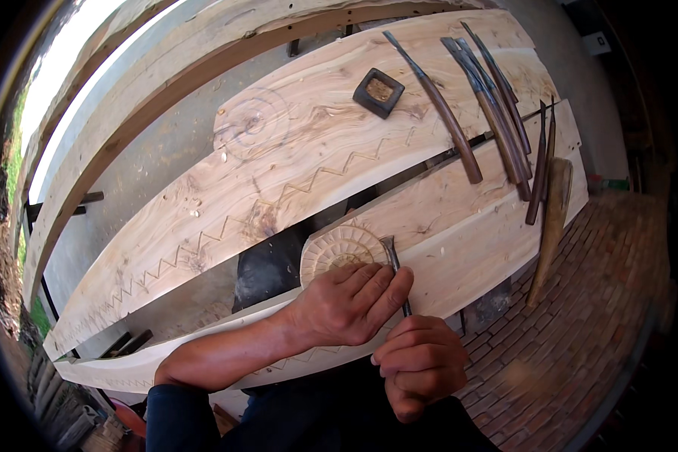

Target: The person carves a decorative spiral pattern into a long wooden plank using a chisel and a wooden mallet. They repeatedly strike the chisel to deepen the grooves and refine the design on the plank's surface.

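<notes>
A carving gouge (390,250) rests with its metal tip at the edge of a carved rosette (343,247) on the nearer pale wooden board (459,260). My left hand (354,301) lies on the board over the lower part of the rosette, its fingers closed around the gouge's shaft. Closer to my body, my right hand (422,361) is wrapped round the gouge's handle, which it mostly hides. Radiating grooves fill the visible part of the rosette. Along the farther board (241,188) run carved zigzag lines, and faint drawn circles mark its left part.
Several long-handled gouges (448,120) lie across both boards at the right, beside a wooden club (554,218) that overhangs the near edge. A small black square box (369,103) holds wood chips. Curved timber beams (158,98) stand behind; brick paving (550,346) lies at right.
</notes>
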Demonstrator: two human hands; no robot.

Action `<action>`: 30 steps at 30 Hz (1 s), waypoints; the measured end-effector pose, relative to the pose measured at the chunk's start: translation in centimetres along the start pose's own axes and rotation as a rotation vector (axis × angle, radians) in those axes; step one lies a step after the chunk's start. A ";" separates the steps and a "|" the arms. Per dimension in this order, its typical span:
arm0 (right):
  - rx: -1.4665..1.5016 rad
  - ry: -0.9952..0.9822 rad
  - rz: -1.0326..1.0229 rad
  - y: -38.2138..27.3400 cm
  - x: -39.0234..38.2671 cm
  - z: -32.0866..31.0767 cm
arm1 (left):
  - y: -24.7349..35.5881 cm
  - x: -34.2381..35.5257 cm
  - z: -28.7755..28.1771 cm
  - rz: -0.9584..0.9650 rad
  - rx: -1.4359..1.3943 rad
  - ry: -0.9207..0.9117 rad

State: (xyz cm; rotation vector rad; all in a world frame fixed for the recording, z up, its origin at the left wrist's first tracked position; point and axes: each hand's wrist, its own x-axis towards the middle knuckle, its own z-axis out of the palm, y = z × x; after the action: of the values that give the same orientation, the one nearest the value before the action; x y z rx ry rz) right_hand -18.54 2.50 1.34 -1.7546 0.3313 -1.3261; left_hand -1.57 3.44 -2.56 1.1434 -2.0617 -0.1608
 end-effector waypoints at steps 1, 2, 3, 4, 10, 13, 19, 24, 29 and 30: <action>0.003 -0.010 0.003 0.0 0.0 -0.1 | 0.0 0.0 0.0 -0.001 0.000 0.000; 0.007 -0.020 0.005 0.0 -0.1 -0.2 | 0.0 -0.1 0.0 -0.002 0.002 0.001; 0.008 -0.023 0.009 -0.1 -0.1 -0.3 | 0.1 -0.1 0.1 -0.002 0.002 0.001; 0.008 -0.026 0.012 -0.1 -0.1 -0.3 | 0.1 0.0 0.1 -0.001 0.003 0.000; 0.041 -0.004 0.000 0.1 -0.3 -0.3 | 0.0 0.2 0.0 0.011 0.009 0.004; 0.064 -0.022 -0.001 0.2 -0.3 -0.6 | 0.0 0.4 0.1 0.006 0.021 0.014; 0.132 -0.048 -0.055 1.1 -0.1 -1.6 | 0.2 0.9 0.3 -0.014 0.028 0.012; 0.150 -0.046 -0.056 1.2 -0.3 -1.7 | 0.3 0.9 0.4 -0.025 0.039 0.008; 0.169 -0.022 -0.081 1.6 -0.4 -1.4 | 0.5 0.9 0.4 -0.043 0.041 0.016; 0.166 -0.020 -0.070 1.6 -0.3 -1.5 | 0.6 0.8 0.4 -0.053 0.035 0.011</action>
State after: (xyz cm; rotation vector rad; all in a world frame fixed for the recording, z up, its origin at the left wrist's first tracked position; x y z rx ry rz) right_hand -19.51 1.04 0.00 -1.6522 0.1450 -1.3449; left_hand -2.46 3.07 -2.17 1.2190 -2.0325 -0.1441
